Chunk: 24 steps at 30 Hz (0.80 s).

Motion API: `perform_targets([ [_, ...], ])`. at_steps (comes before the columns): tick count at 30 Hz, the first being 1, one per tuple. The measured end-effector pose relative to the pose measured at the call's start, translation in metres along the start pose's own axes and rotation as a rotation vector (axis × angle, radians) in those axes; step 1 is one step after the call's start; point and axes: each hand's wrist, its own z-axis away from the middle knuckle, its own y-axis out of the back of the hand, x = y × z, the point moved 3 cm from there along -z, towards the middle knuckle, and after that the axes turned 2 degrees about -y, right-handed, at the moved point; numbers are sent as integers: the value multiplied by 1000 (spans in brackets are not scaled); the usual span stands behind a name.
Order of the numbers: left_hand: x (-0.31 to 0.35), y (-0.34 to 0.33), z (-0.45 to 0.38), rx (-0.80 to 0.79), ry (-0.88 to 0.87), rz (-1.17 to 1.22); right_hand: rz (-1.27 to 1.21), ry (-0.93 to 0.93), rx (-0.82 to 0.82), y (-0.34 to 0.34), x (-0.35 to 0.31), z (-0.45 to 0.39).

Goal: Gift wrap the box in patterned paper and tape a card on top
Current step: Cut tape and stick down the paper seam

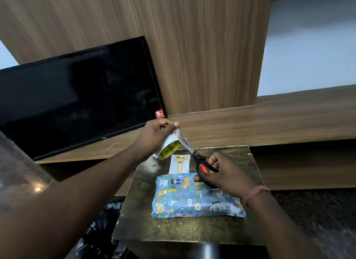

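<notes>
Stool [185, 228] w/ wrapped box [192, 201], wood wall [202, 46], TV [77, 96]

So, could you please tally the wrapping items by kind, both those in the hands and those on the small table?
Tape roll, held in the left hand: 1
Scissors, held in the right hand: 1
Wrapped box on the table: 1
Card on the table: 1
Total: 4
</notes>
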Motion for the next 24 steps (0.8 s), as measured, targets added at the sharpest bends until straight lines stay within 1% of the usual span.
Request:
perform_targets([
  [2,-2,1,4,16,25,27,33,-30,-5,7,3,2],
  [4,-8,5,6,66,44,51,39,-62,-4,17,7,4],
  [7,-21,15,12,246,68,67,43,-73,66,34,8,6],
  [11,-44,20,36,532,128,152,230,-77,177,33,8,5],
  [13,-56,16,50,634,162,238,369,-72,202,21,12,2],
  [15,-58,8,63,700,177,293,571,-69,234,9,16,-3],
  [17,-55,-3,71,713,153,328,798,-91,276,-3,19,-8],
  [19,-54,-14,77,685,133,324,938,-106,294,-16,20,-9],
  [21,-57,-22,78,634,124,326,990,-131,272,-24,19,-11],
  [24,-58,-27,76,603,130,331,1034,-220,211,-29,14,-13],
])
